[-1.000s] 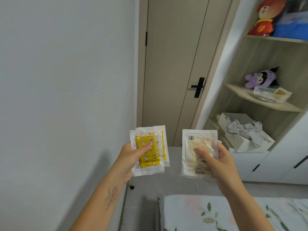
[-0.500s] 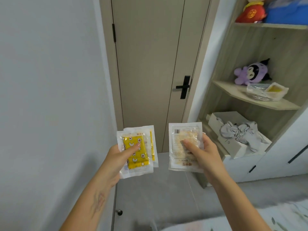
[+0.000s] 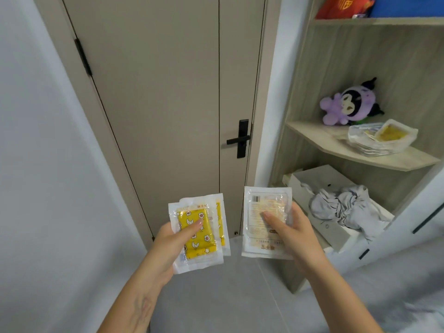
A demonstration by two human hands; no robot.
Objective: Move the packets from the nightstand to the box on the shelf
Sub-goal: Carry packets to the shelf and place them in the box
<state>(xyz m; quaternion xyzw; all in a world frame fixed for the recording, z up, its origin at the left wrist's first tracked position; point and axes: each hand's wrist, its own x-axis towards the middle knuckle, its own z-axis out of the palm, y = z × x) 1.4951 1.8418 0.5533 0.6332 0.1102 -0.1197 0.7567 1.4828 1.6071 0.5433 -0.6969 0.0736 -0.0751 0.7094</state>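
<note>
A tall beige door [image 3: 168,92] with a matte black lever handle [image 3: 239,140] fills the middle; its top is cut off. Right of the door stands a pale wood-grain shelf unit [image 3: 360,152], its upper shelf cropped. On its lowest shelf lies an open white cardboard box [image 3: 319,179] holding crumpled grey cloth [image 3: 346,207]. One shelf up sit a purple plush toy [image 3: 348,104] and a stack of glossy packets [image 3: 382,138], its count unclear. In front of the door, the left hand [image 3: 165,246] has its grip clamped, thumb on top, on two overlapping clear-edged yellow packets [image 3: 198,234], the rear one mostly hidden. The right hand [image 3: 295,234] pinches a flat white packet [image 3: 265,222] with blurred print, nearer the box.
</note>
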